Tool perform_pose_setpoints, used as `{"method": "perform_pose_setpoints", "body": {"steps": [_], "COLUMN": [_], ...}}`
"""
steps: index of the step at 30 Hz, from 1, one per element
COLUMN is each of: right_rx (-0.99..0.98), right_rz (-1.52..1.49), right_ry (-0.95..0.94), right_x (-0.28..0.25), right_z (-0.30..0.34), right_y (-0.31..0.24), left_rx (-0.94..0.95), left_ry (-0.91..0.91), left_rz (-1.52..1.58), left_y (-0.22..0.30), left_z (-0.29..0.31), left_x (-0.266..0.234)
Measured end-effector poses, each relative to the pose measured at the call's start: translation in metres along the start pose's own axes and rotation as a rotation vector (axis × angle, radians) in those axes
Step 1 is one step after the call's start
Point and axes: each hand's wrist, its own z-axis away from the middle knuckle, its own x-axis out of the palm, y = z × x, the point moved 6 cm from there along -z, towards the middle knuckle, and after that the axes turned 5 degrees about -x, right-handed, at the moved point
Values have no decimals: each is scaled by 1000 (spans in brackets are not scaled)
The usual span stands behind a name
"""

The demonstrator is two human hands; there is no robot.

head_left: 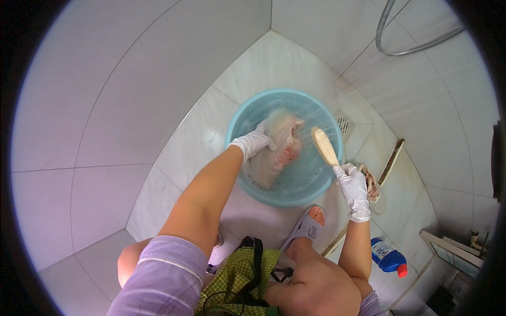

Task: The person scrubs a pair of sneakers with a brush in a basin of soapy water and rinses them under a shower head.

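A round light-blue basin (pixel 247 197) of water stands on the floor in front of me. My left hand (pixel 255 143), in a white glove, reaches over its left rim and grips a pale shoe-like item (pixel 279 152) with pinkish patches, partly under water and blurred in outline. My right hand (pixel 352 188), also gloved in white, is closed round the handle of a cream-coloured brush (pixel 325 146). The brush slants over the basin's right side, apart from the item; its bristles are not visible. Beside my right hand a pinkish-brown and white shoe (pixel 373 190) is partly hidden.
A blue bottle with a red cap (pixel 389 258) lies on the floor at the right. A floor drain (pixel 344 125) sits just beyond the basin. A grey shower hose (pixel 406 52) hangs at upper right, and fine water streaks cross the scene. Tiled walls (pixel 174 79) enclose the corner.
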Motion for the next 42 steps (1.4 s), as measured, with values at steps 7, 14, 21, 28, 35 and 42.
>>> {"method": "perform_pose_setpoints", "body": {"steps": [7,14,21,28,35,42], "right_rx": [-75,-66,-85,-66,153,140], "right_rz": [105,45,91,66,-258,-687], "right_ry": [20,6,18,50,-39,-32], "right_x": [-4,-2,-1,-3,4,42], "right_z": [1,5,1,-1,6,14], "right_y": [-14,-10,-9,4,-2,-41], "left_rx": [382,49,127,-19,-22,114], "left_ry": [476,322,-10,13,-462,-411], "left_rz": [-882,-924,-290,206,671,967], "left_y": [48,44,1,-36,-38,-6], "left_z": [35,58,2,9,32,81], "left_x": [35,20,-8,27,55,82]}}
